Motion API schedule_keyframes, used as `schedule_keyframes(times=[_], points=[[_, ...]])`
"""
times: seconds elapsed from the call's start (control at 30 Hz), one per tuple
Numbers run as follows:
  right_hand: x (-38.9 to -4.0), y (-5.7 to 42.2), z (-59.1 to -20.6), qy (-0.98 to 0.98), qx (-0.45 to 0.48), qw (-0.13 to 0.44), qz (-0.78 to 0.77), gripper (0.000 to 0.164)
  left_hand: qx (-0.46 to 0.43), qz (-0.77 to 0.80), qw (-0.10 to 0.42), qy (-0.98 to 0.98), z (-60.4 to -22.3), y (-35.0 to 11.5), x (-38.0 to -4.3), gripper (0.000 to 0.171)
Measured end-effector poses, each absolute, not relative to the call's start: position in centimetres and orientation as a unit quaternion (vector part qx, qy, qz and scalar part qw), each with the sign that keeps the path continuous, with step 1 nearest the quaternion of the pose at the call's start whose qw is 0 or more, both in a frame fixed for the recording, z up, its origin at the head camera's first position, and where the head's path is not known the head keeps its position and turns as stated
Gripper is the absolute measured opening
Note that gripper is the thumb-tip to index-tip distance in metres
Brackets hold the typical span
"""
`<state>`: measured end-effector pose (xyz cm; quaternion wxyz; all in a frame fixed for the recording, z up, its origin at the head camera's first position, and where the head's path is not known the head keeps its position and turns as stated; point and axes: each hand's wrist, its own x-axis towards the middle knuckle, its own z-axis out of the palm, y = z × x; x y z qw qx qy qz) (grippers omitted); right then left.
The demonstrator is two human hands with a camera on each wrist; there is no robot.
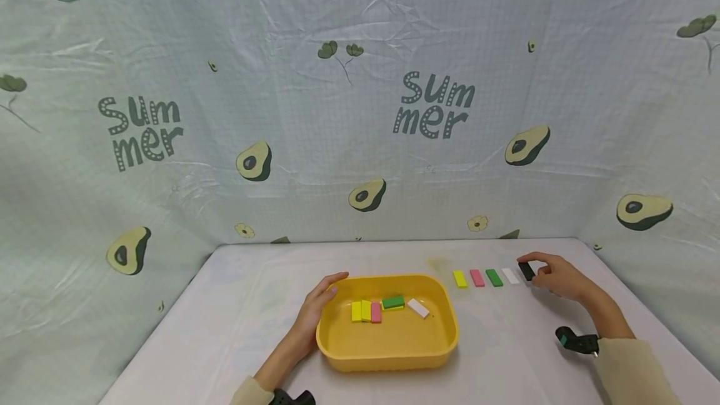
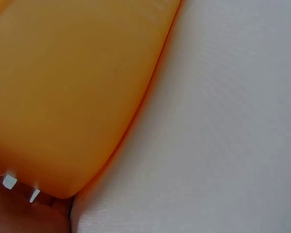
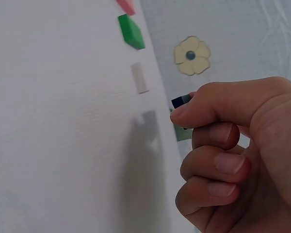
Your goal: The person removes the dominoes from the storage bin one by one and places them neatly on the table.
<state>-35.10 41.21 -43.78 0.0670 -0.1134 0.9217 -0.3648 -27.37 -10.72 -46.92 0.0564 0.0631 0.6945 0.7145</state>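
At the far right of the table, my right hand (image 1: 562,278) pinches a small black rectangular block (image 1: 526,271) between thumb and forefinger. In the right wrist view the block's dark end (image 3: 179,102) shows past the thumb, the other fingers curl in, and a shadow falls on the table below. My left hand (image 1: 311,311) holds the yellow plastic tub (image 1: 388,361) at its left side, thumb at the rim and fingers along the outside. Inside the tub lie yellow blocks (image 1: 357,312), a pink block (image 1: 375,312), a green block (image 1: 393,301) over a yellow one, and a white block (image 1: 418,308).
Left of the black block, a row on the table holds a yellow block (image 1: 460,279), a pink block (image 1: 477,278), a green block (image 1: 494,278) and a white block (image 1: 510,276). A printed cloth (image 1: 315,117) hangs behind the table's back edge.
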Motion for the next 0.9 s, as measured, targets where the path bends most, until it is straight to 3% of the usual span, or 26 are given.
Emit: schedule_keyframes(times=[0.67,0.9], points=[[-35.8,41.9,-46.1,0.918,-0.094,0.057,-0.381,0.058,0.058,0.711,0.057,0.698,-46.8,-10.7,-27.3,0.051],[-35.8,42.0,-46.0,0.923,-0.06,0.064,-0.375,0.072,0.06,0.716,0.059,0.693,-46.8,-10.7,-27.3,0.051]])
